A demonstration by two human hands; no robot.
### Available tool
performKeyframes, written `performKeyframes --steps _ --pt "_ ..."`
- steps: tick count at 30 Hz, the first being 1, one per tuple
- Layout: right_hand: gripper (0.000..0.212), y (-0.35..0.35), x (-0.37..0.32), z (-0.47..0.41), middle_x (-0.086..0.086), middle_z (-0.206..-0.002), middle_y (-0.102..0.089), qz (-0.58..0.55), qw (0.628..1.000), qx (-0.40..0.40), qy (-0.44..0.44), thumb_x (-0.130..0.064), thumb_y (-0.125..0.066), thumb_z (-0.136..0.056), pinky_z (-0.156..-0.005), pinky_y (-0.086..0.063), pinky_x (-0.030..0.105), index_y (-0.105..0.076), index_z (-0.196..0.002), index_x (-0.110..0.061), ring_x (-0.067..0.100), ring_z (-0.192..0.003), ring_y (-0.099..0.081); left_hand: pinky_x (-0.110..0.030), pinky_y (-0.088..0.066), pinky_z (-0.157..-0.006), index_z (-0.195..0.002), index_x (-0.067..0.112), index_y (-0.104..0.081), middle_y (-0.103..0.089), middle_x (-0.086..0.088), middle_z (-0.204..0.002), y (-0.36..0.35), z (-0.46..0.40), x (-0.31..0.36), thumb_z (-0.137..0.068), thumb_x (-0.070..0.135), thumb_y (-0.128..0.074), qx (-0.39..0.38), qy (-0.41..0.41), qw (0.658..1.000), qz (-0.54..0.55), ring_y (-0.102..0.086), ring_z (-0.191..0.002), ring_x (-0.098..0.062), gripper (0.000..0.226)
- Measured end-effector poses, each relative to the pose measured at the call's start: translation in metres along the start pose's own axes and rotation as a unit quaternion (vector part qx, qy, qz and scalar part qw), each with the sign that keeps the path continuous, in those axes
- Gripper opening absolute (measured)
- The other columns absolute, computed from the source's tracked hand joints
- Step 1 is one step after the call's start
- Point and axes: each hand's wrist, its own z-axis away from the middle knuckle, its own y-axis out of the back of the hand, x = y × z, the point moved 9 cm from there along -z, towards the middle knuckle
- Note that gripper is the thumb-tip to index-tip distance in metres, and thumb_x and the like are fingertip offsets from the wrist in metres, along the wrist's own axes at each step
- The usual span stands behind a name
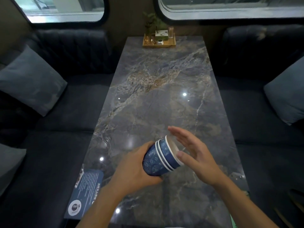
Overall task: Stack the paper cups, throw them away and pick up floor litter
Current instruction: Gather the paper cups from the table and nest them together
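Observation:
A stack of three blue patterned paper cups [160, 157] with white rims is held tilted, mouths pointing right, above the near part of the marble table [158, 83]. My left hand [131, 168] grips the stack around its base. My right hand [192, 150] is flat with fingers spread, its palm against the rim of the innermost cup. No floor litter is in view.
A blue printed card [85, 190] lies at the table's near left edge. A wooden tray [158, 40] with a plant and small jars stands at the far end. Dark sofas with grey cushions [31, 81] flank the table on both sides.

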Motion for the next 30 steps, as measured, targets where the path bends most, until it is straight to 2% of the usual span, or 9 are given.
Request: performKeyframes --steps 4,8,11,13,16,20,23,27,30 --pt "0.049 -0.006 0.006 -0.006 -0.013 -0.145 -0.053 0.019 1.0 0.009 -0.018 -0.036 -0.054 -0.091 -0.117 -0.034 0.037 -0.05 -0.139 -0.027 0.007 -0.138 -0.044 -0.026 -0.058 -0.08 -0.131 0.048 -0.044 -0.068 0.024 -0.109 -0.004 0.0 0.002 -0.051 0.046 -0.087 -0.011 -0.001 1.0 0.003 -0.066 -0.095 0.006 0.091" --pt "0.047 -0.026 0.012 -0.007 -0.009 -0.142 -0.055 0.04 0.999 -0.009 -0.027 -0.04 -0.047 -0.092 -0.114 -0.035 0.024 -0.054 -0.136 -0.023 0.005 -0.136 -0.046 -0.021 -0.057 -0.079 -0.132 0.05 -0.043 -0.068 0.025 -0.106 -0.006 -0.001 0.003 -0.048 0.045 -0.087 -0.017 0.007 1.0 -0.006 -0.066 -0.092 0.008 0.095" --pt "0.042 -0.031 0.012 -0.005 -0.01 -0.14 -0.055 0.043 0.999 -0.002 -0.026 -0.04 -0.045 -0.094 -0.111 -0.035 0.019 -0.056 -0.132 -0.028 0.005 -0.135 -0.046 -0.022 -0.058 -0.078 -0.132 0.049 -0.044 -0.069 0.024 -0.105 -0.008 -0.002 0.002 -0.047 0.045 -0.088 -0.031 0.012 0.999 0.001 -0.066 -0.091 0.008 0.096" --pt "0.039 -0.031 0.012 -0.004 -0.009 -0.137 -0.057 0.031 0.999 0.012 -0.023 -0.04 -0.045 -0.093 -0.11 -0.038 0.02 -0.057 -0.129 -0.031 0.008 -0.133 -0.049 -0.022 -0.058 -0.077 -0.132 0.049 -0.044 -0.069 0.025 -0.104 -0.009 -0.001 0.002 -0.046 0.046 -0.088 -0.039 0.018 0.999 0.001 -0.066 -0.09 0.009 0.096" --pt "0.04 -0.031 0.009 -0.002 -0.006 -0.135 -0.058 0.026 0.999 0.039 -0.01 -0.038 -0.045 -0.093 -0.111 -0.039 0.027 -0.058 -0.129 -0.025 0.014 -0.132 -0.051 -0.017 -0.057 -0.076 -0.131 0.05 -0.046 -0.07 0.025 -0.103 -0.008 -0.001 0.004 -0.045 0.044 -0.089 -0.042 0.023 0.999 0.005 -0.066 -0.091 0.01 0.096" --pt "0.043 -0.032 0.008 0.003 -0.004 -0.135 -0.058 0.04 0.998 0.054 0.002 -0.038 -0.045 -0.092 -0.111 -0.04 0.035 -0.058 -0.13 -0.02 0.019 -0.132 -0.05 -0.008 -0.052 -0.07 -0.119 0.057 -0.048 -0.07 0.029 -0.099 -0.006 0.001 0.01 -0.046 0.036 -0.092 -0.045 0.016 0.999 0.02 -0.066 -0.09 0.014 0.088" --pt "0.045 -0.031 0.006 0.008 -0.002 -0.134 -0.057 0.049 0.997 0.062 0.007 -0.039 -0.051 -0.089 -0.109 -0.042 0.04 -0.056 -0.13 -0.022 0.021 -0.13 -0.051 -0.014 -0.057 -0.071 -0.123 0.052 -0.051 -0.072 0.025 -0.099 -0.005 0.004 0.015 -0.046 0.035 -0.09 -0.042 0.013 0.999 0.022 -0.068 -0.086 0.01 0.088" --pt "0.049 -0.033 0.005 0.013 -0.001 -0.137 -0.052 0.077 0.996 0.051 -0.002 -0.039 -0.059 -0.084 -0.108 -0.042 0.045 -0.052 -0.131 -0.026 0.021 -0.131 -0.049 -0.015 -0.057 -0.07 -0.119 0.054 -0.049 -0.07 0.028 -0.099 -0.006 0.007 0.02 -0.047 0.035 -0.089 -0.052 0.001 0.999 0.017 -0.068 -0.085 0.009 0.084" --pt "0.054 -0.036 0.004 0.019 -0.007 -0.138 -0.05 0.092 0.995 0.043 -0.005 -0.038 -0.063 -0.081 -0.109 -0.041 0.04 -0.049 -0.133 -0.029 0.017 -0.132 -0.048 -0.02 -0.058 -0.075 -0.125 0.046 -0.048 -0.07 0.023 -0.103 -0.007 0.01 0.018 -0.048 0.04 -0.089 -0.059 -0.001 0.998 0.004 -0.068 -0.089 0.007 0.088"
